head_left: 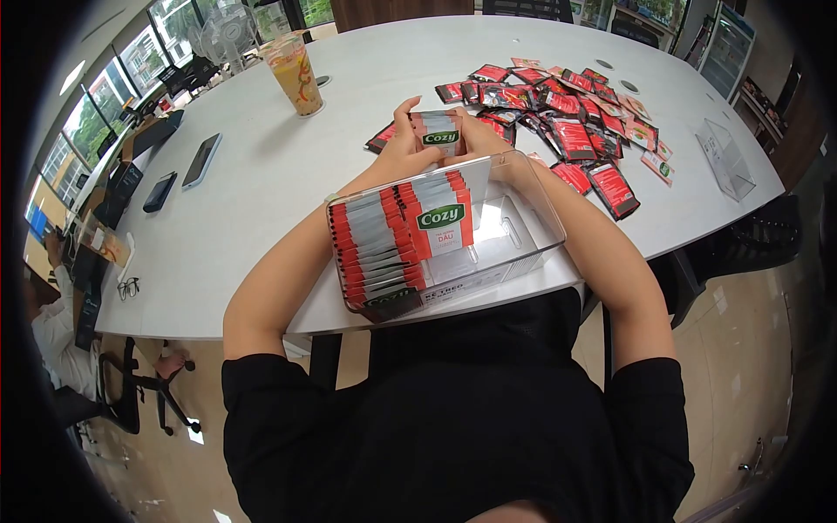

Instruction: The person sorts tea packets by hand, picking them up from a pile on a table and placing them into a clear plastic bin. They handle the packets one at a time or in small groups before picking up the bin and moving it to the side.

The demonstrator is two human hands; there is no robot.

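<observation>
Holding a small stack of Cozy tea sachets (438, 131) just beyond the clear plastic box (532, 218), left hand (403, 139) and right hand (478, 139) each keep a closed grip, apparently squaring its edges. Filed sachets (392, 240) stand upright inside; loose sachets (567, 105) lie beyond on the bench (261, 183).

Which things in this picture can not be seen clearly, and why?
Head view:
- Stack of Cozy sachets: count hidden; left hand and right hand cover its sides.
- Small print on the sachets in the clear box: too small.
- Person at the left edge: cut off by the frame.
</observation>
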